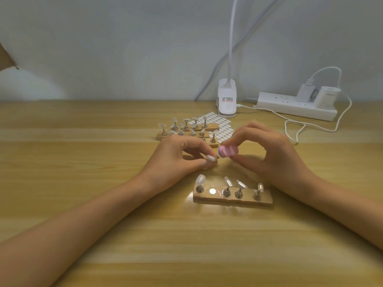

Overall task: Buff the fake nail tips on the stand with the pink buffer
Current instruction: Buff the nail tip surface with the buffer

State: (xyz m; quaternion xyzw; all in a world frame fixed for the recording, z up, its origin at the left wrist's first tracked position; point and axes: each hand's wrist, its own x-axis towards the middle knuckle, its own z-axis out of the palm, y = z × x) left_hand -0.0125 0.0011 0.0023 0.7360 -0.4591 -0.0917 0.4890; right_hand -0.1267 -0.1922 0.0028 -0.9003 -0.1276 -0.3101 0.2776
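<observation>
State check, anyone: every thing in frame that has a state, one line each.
Left hand: pinches a clear fake nail tip, off the stand.
Right hand: grips pink buffer block beside that tip; contact unclear.
Near wooden nail stand: four tips mounted, second slot empty.
Far wooden stands: tips mounted, no hand on them.
White power strip: chargers plugged in.

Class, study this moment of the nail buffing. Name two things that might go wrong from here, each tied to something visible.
1. The left hand only pinches the loose nail tip at its fingertips; pressure from the pink buffer in the right hand might flick it out.
2. The near stand sits between both wrists; drawing a hand back could knock over its four mounted tips.
</observation>
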